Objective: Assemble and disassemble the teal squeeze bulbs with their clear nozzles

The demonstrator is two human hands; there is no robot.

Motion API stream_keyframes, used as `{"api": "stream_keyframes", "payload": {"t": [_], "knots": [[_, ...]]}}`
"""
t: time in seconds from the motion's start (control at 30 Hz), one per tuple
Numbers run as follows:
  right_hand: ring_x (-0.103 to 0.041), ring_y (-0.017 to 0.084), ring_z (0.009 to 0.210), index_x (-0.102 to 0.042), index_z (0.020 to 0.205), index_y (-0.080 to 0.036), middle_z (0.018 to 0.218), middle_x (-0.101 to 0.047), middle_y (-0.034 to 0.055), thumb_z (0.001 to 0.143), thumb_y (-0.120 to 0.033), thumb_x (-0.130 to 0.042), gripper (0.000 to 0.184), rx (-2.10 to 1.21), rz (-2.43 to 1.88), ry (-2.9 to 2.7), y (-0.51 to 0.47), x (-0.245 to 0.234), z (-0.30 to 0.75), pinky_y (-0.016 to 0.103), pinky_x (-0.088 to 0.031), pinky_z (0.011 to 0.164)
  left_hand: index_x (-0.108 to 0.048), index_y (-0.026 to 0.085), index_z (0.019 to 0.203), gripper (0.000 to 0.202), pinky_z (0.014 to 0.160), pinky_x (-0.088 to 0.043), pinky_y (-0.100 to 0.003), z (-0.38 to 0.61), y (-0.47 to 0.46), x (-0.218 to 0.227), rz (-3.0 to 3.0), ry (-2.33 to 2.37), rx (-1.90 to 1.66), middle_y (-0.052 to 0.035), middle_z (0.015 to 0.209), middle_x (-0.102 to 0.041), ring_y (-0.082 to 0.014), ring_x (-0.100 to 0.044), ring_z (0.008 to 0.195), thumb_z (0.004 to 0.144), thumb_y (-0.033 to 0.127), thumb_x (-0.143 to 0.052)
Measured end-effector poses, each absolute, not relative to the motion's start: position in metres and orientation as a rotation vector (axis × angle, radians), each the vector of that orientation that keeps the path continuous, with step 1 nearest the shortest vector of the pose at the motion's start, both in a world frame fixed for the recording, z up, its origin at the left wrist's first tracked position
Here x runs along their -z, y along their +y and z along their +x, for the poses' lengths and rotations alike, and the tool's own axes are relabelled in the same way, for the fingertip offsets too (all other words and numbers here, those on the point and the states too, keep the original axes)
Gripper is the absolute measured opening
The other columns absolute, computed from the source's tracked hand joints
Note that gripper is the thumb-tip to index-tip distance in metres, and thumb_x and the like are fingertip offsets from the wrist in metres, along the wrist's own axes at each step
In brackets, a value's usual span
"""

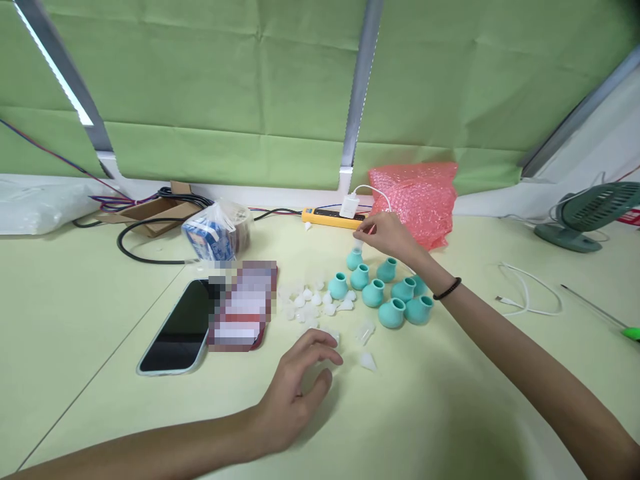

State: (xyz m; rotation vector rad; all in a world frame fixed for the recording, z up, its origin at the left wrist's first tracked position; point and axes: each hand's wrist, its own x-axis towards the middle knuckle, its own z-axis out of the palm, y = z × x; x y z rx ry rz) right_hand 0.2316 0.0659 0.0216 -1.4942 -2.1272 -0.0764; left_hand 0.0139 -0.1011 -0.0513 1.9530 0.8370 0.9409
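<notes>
My right hand [385,235] reaches to the back of a group of small turquoise bulb-shaped pots with open necks. Its thumb and fingers pinch a small translucent plastic piece [358,244], held at the mouth of the rearmost pot [355,260]. Several more pots [373,293] stand close together in front and to the right. My left hand [303,387] hovers low over the table, fingers curved and apart, with nothing visible in it. Near its fingertips lie a clear plastic piece [365,332] and a white cone-shaped piece [368,361]. Several small white pieces [316,299] are scattered left of the pots.
Two phones [175,327] lie at left, one with its screen blurred. Behind are a bagged blue package [215,233], a cardboard box [155,217], a yellow power strip [325,219] and red bubble wrap [415,200]. A white cable [530,293], screwdriver [600,312] and green fan [580,213] are at right.
</notes>
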Motion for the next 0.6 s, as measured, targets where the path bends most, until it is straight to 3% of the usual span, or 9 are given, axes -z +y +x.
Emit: {"api": "stream_keyframes", "payload": {"t": [0.1, 0.2, 0.33, 0.47, 0.6], "knots": [[-0.057, 0.016, 0.063, -0.066, 0.072, -0.014, 0.069, -0.065, 0.0055, 0.07, -0.025, -0.054, 0.017, 0.092, -1.536, -2.129, 0.064, -0.019, 0.23, 0.025, -0.042, 0.055, -0.05, 0.015, 0.085, 0.018, 0.067, -0.041, -0.029, 0.013, -0.101, 0.054, 2.191, 0.719, -0.994, -0.0073, 0.082, -0.052, -0.0165, -0.047, 0.077, 0.078, 0.006, -0.035], [-0.056, 0.017, 0.066, -0.065, 0.082, -0.015, 0.073, -0.064, 0.0051, 0.071, -0.027, -0.054, 0.02, 0.119, -1.562, -2.127, 0.063, -0.018, 0.229, 0.027, -0.042, 0.058, -0.051, 0.013, 0.088, 0.018, 0.063, -0.039, -0.033, 0.011, -0.096, 0.061, 2.621, 0.645, -1.028, -0.0095, 0.081, -0.053, -0.019, -0.044, 0.073, 0.074, 0.007, -0.04], [-0.057, 0.018, 0.068, -0.064, 0.086, -0.015, 0.075, -0.064, 0.0047, 0.07, -0.028, -0.056, 0.022, 0.123, -1.589, -2.147, 0.066, -0.017, 0.23, 0.028, -0.042, 0.06, -0.054, 0.013, 0.094, 0.024, 0.065, -0.037, -0.039, 0.009, -0.086, 0.065, 3.059, 0.78, -0.98, -0.0124, 0.093, -0.054, -0.0256, -0.045, 0.082, 0.073, 0.012, -0.044], [-0.057, 0.02, 0.072, -0.062, 0.091, -0.016, 0.076, -0.064, 0.0052, 0.069, -0.032, -0.057, 0.028, 0.133, -1.603, -2.147, 0.066, -0.016, 0.231, 0.03, -0.043, 0.062, -0.048, 0.015, 0.11, 0.037, 0.077, -0.031, -0.049, 0.011, -0.081, 0.059, 3.09, 1.088, -0.711, -0.0134, 0.115, -0.046, -0.0322, -0.04, 0.099, 0.074, 0.015, -0.044], [-0.053, 0.025, 0.088, -0.056, 0.102, -0.015, 0.097, -0.059, 0.0102, 0.072, -0.033, -0.055, 0.035, 0.225, -1.583, -2.09, 0.053, -0.021, 0.228, 0.037, -0.042, 0.073, -0.044, 0.014, 0.113, 0.039, 0.076, -0.028, -0.052, 0.01, -0.082, 0.06, 3.062, 1.142, -0.564, -0.0119, 0.112, -0.049, -0.0319, -0.039, 0.1, 0.074, 0.01, -0.042]]}}
